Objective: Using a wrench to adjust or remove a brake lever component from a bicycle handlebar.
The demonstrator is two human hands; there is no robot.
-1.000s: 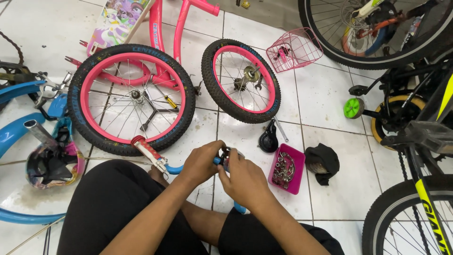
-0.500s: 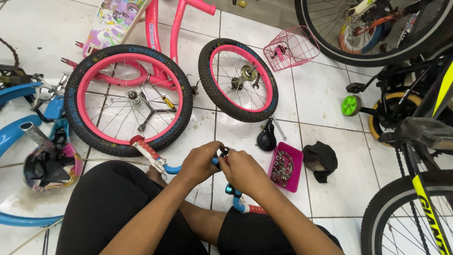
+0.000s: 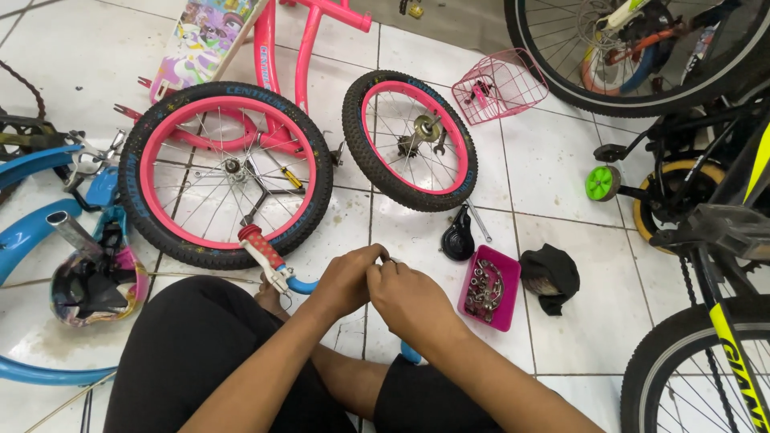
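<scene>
On a tiled floor (image 3: 561, 152) beside pink wheels, the left hand (image 3: 345, 281) and right hand (image 3: 409, 301) pinch a small part atop a stiff, light blue handlebar (image 3: 301, 285), best gripped near its red grip (image 3: 261, 248).

Glossy glazed floor tiles (image 3: 553, 152), knobbly rubber tyre (image 3: 136, 204) (matt), shiny metal spokes (image 3: 192, 172).

White tiled floor (image 3: 561, 160) carries two pink-rimmed wheels (image 3: 224, 172), a pink wire basket (image 3: 499, 85), a pink parts tray (image 3: 489, 289), a black saddle (image 3: 458, 238).
</scene>
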